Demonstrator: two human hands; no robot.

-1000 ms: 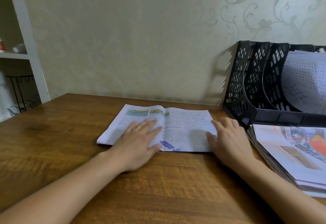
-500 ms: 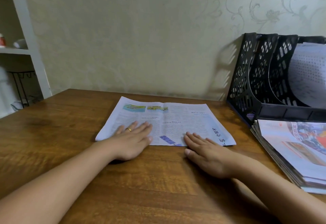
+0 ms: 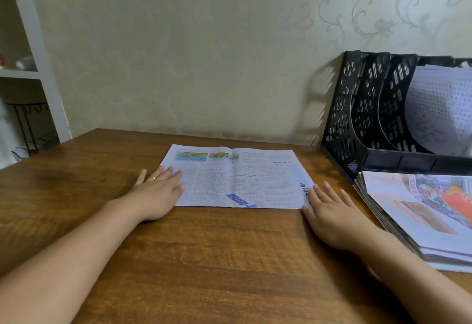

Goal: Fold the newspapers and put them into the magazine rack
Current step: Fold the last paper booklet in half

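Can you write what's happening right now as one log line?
left hand: flat on newspaper left edge | right hand: flat at right corner | newspaper: folded on table | rack: not yet loaded

We see a wooden table [image 3: 204,260] with a warm brown grain filling the lower view. Behind it stands a wall [image 3: 178,55] in pale green-beige wallpaper, plain across the middle, with a raised scroll-and-flower pattern [image 3: 370,12] at the upper right. At the far left a white shelf unit [image 3: 38,55] rises beside the wall; small objects on its shelf are too blurred to name. Below that shelf a black wire stand [image 3: 25,124] is visible. Soft, even light falls on the wall and tabletop.
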